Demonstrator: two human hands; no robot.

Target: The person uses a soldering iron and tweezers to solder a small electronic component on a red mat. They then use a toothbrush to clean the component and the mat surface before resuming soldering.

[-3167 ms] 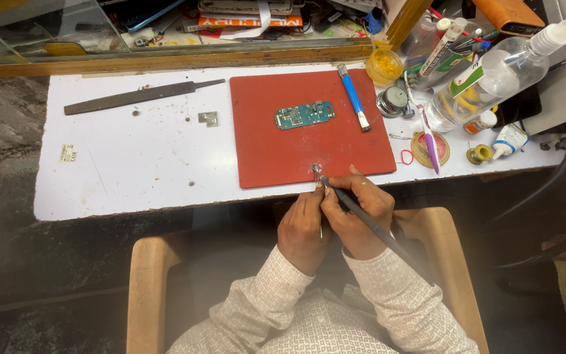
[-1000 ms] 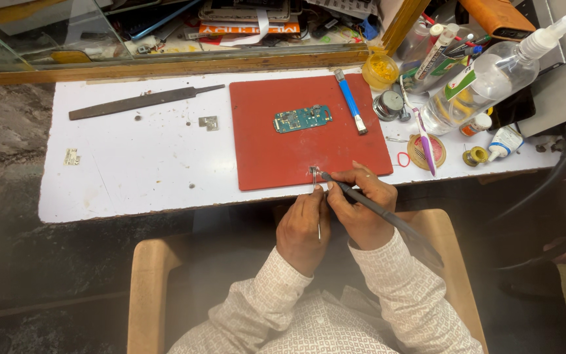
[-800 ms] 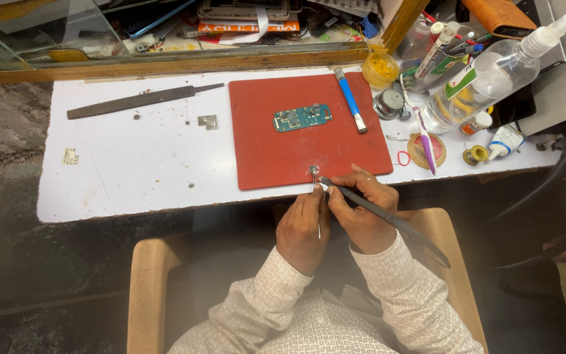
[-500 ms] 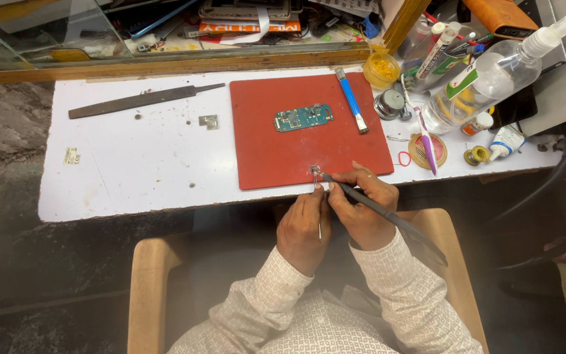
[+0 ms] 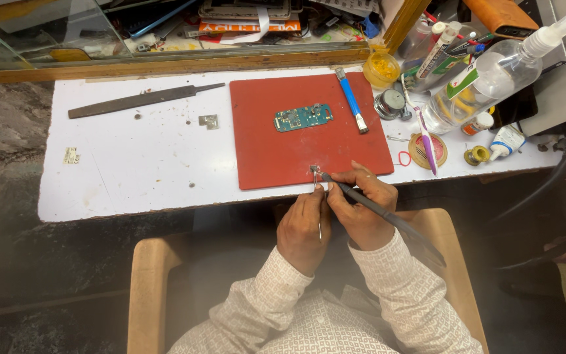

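Your right hand (image 5: 360, 208) grips the soldering iron (image 5: 381, 213), tip on a small part (image 5: 314, 170) at the red mat's (image 5: 283, 151) lower edge, mid-frame; your left hand (image 5: 304, 226) pinches tweezers (image 5: 319, 219) beside it.

White bench (image 5: 132, 170), as I see it from above: red mat (image 5: 276, 151) at centre, with a green circuit board (image 5: 302, 118), a blue-handled brush (image 5: 350, 98) and a small metal part (image 5: 314, 170) at its near edge. Left of the mat I log a dark file (image 5: 139, 100), a square metal piece (image 5: 209, 120) and a small pale piece (image 5: 71, 155). Right of it: yellow pot (image 5: 381, 69), round tin (image 5: 391, 103), spray bottle (image 5: 492, 75), solder spool (image 5: 476, 155), white tube (image 5: 508, 141).
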